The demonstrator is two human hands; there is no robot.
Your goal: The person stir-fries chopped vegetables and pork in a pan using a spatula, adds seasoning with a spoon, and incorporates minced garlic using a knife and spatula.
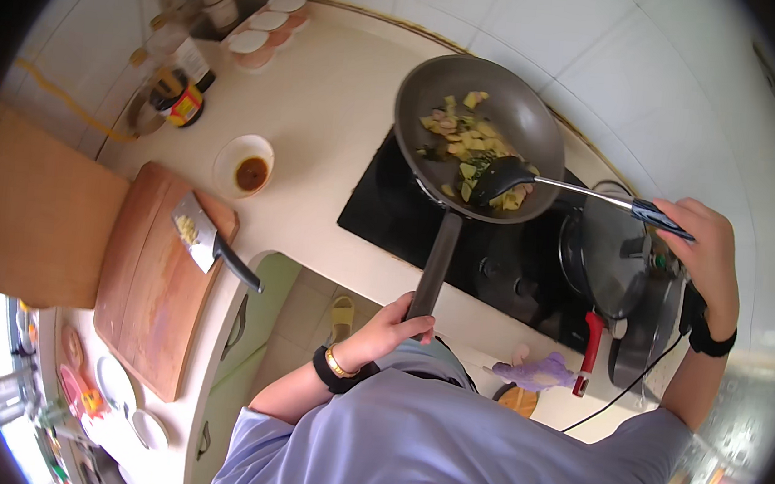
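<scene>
My left hand is wrapped round the dark handle of a frying pan on the black cooktop. Chopped yellow-green vegetables with pinkish bits lie in the pan. My right hand grips the handle of a spatula with a black head and metal shaft. Its head rests among the food at the pan's near right side, partly covering it.
Left of the cooktop stands a white bowl with brown sauce. A cleaver with pale minced bits on its blade lies on a wooden cutting board. Sauce bottles stand behind. A lidded pot with a red handle is at the right.
</scene>
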